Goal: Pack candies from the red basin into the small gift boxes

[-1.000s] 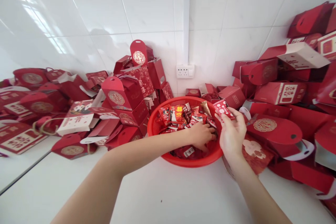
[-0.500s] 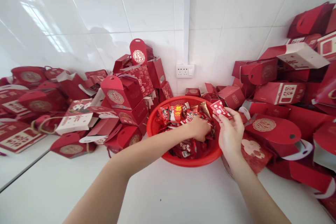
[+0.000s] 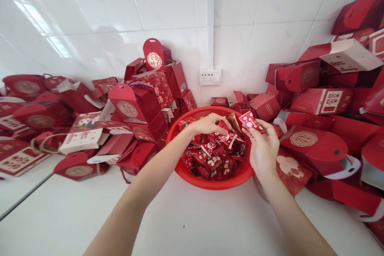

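A red plastic basket [image 3: 210, 186] full of small wrapped candies [image 3: 214, 162] stands in front of me on the white table. Over its upper part reaches my left hand [image 3: 207, 124], fingers stretched out and apart, the fingertips close to or touching the wrappers. I see nothing held in it. My right hand [image 3: 265, 150] is at the basket's right rim, its thumb and fingers pinched on a red candy packet with white dots [image 3: 249, 122]. Whether more packets lie behind the right fingers, I cannot tell.
Red gift boxes [image 3: 135, 104] are piled left of the basket, and more red boxes [image 3: 315, 140] are stacked on the right. Behind the table [image 3: 192, 216] rises a white tiled wall with a power socket [image 3: 210, 77]. A dark seam [image 3: 27, 196] crosses the table's left side.
My left hand has come up out of the candies and moved left, its fingers opening out. My right hand still holds the dotted candy packet in nearly the same place. The view shifted slightly.
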